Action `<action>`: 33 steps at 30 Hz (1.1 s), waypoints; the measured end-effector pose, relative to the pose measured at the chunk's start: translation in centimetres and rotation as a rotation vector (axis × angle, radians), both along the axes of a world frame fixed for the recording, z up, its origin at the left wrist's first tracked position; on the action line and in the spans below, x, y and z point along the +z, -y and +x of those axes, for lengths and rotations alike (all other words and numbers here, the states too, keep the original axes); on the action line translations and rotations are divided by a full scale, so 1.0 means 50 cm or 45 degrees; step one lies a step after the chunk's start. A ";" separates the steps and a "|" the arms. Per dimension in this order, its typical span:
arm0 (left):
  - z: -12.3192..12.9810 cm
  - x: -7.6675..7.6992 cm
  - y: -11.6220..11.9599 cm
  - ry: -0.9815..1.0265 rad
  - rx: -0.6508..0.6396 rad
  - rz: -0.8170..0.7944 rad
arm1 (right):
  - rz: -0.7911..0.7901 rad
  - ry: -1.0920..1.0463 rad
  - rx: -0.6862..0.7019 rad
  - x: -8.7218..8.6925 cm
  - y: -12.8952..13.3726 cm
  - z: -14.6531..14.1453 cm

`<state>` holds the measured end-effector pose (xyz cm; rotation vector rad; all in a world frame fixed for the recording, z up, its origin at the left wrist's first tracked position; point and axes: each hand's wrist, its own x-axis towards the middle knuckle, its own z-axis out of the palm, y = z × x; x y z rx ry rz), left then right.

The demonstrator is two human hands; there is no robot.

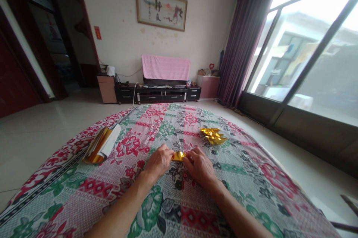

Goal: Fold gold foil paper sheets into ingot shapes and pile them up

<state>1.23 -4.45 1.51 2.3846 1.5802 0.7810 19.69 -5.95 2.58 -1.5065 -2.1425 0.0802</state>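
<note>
The gold paper (178,156) is at the middle of the cloth-covered bench (177,212), between the hands. The left hand (159,161) and right hand (199,165) each pinch one end, fingers closed. This piece appears partly folded. Beyond, to the right, the folded gold pieces (216,141) appear complete; at left, the paper stack (102,145) appears unfolded into shapes as yet.

From the gold piece (178,156) between your left hand (160,159) and right hand (200,165), you have a flat lane at 12 o'clock to the far edge of the table (167,113). Folded gold pieces (214,139) block you at 2 o'clock; at 9, a paper bundle (107,142) stands beyond passable cloth (123,165). You can slide low toward 3. Your forearms (125,202) obstruct 5 and 7, leaving a gap at 6.
</note>
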 end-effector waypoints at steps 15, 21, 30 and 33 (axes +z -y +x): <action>0.003 0.004 0.003 -0.018 0.005 0.023 | 0.038 0.101 -0.205 -0.017 -0.009 -0.022; 0.005 0.004 0.007 -0.017 0.010 0.051 | 0.040 0.098 -0.123 -0.014 -0.009 -0.010; 0.007 0.002 0.009 -0.047 0.021 0.084 | -0.070 0.050 -0.098 0.003 -0.010 -0.013; 0.008 0.001 0.010 -0.051 0.026 0.095 | -0.077 0.004 -0.130 0.002 -0.011 -0.014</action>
